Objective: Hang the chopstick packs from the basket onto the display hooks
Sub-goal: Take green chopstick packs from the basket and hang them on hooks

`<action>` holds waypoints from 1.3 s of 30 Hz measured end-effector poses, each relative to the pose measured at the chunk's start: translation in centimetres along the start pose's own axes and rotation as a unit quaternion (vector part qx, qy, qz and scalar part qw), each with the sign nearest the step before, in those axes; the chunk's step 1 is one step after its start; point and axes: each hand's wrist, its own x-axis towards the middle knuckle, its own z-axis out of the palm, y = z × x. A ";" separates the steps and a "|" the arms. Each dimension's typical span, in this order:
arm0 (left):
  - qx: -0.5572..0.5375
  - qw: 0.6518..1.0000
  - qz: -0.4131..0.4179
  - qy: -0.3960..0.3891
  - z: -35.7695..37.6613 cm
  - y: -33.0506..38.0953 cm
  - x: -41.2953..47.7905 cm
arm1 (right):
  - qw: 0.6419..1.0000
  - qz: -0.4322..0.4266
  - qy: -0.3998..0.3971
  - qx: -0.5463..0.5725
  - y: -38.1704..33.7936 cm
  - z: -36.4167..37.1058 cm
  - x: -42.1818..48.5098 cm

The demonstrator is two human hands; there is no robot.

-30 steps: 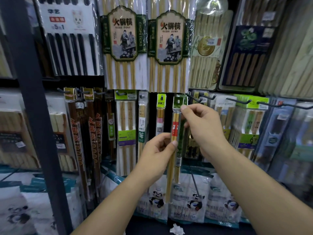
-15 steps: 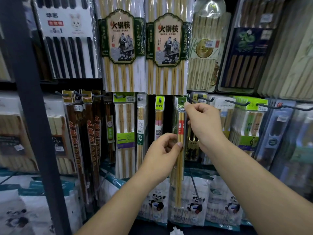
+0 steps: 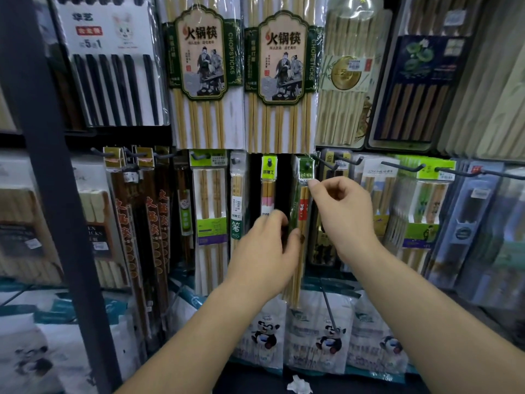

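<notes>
- Post (image 3: pixel 42 166): dark, upright, far left of the frame, top to bottom.
- Black set (image 3: pixel 113 66): white card, black chopsticks, upper left.
- Brown packs (image 3: pixel 136 223): several, long and dark, hung on pegs at centre left.
- Hot-pot packs (image 3: pixel 204 66): two, side by side, top centre; green-and-cream labels, pale chopsticks.
- White pack (image 3: pixel 210 209): green header and band, hung below the left hot-pot pack.
- Narrow pack (image 3: pixel 237 200): clear sleeve, just right of the white pack.
- Yellow-tag pack (image 3: pixel 268 189): slim, hung at centre; its lower part is hidden behind the left hand.
- Left hand (image 3: pixel 267 251): motion-blurred, centre; fingers and thumb curled round the pack's middle.
- Pack (image 3: pixel 304 200): green header, pale chopsticks with a red band; centre of frame, between the two hands, lower end slanting slightly left.
- Hook (image 3: pixel 307 165): dark tip showing through the hole in the pack's header.
- Right hand (image 3: pixel 341 211): just right of centre; fingertips pinch the header's lower right corner, other fingers curled in.
- Panda bags (image 3: pixel 326 336): row along the bottom centre.
- Paper scrap (image 3: pixel 298 385): white, crumpled, bottom edge.
- Gold-seal pack (image 3: pixel 346 75): upper right of centre.
- Blue pack (image 3: pixel 420 81): dark tray, upper right.
- Lime-tag packs (image 3: pixel 426 200): on long pegs, right.
</notes>
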 end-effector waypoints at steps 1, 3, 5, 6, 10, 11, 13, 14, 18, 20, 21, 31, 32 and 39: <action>-0.013 1.000 -0.008 0.005 -0.1 0.1 0.3 | 1.000 -0.005 -0.001 -0.006 0.5 -0.1 -0.4; -0.077 0.996 -0.042 -0.003 0.2 0.6 1.1 | 1.000 -0.003 -0.011 -0.007 1.6 0.0 -1.2; -0.174 0.981 -0.082 -0.027 0.9 1.1 1.9 | 0.998 0.001 -0.055 -0.013 2.8 0.2 -1.9; -0.223 0.969 -0.101 -0.038 1.3 1.5 2.2 | 0.996 0.002 -0.088 -0.017 3.3 0.4 -2.3; -0.379 0.908 -0.170 -0.057 2.9 2.3 3.4 | 0.983 0.020 -0.180 0.032 4.0 1.3 -3.1; -0.402 0.897 -0.174 -0.058 3.2 2.3 3.6 | 0.981 0.022 -0.186 0.045 4.1 1.5 -3.2; -0.427 0.887 -0.168 -0.053 3.9 2.3 4.1 | 0.979 0.024 -0.193 0.066 4.6 2.0 -3.1; -0.436 0.883 -0.165 -0.050 4.2 2.2 4.4 | 0.978 0.025 -0.196 0.072 4.8 2.2 -3.0; -0.463 0.871 -0.162 -0.032 5.2 1.7 5.0 | 0.974 0.031 -0.206 0.089 6.0 3.0 -2.4; -0.468 0.868 -0.165 -0.024 5.6 1.4 5.3 | 0.972 0.034 -0.208 0.102 6.4 3.4 -2.0; -0.469 0.867 -0.166 -0.021 5.8 1.2 5.5 | 0.972 0.034 -0.208 0.107 6.6 3.6 -1.8; -0.488 0.851 -0.195 -0.015 6.7 0.7 7.9 | 0.961 0.060 -0.227 0.144 8.6 5.1 1.3; -0.489 0.849 -0.200 -0.014 6.7 0.7 8.2 | 0.960 0.061 -0.229 0.146 8.8 5.2 1.6; -0.503 0.829 -0.242 0.016 7.6 1.1 9.5 | 0.959 0.089 -0.219 0.158 9.7 6.1 3.0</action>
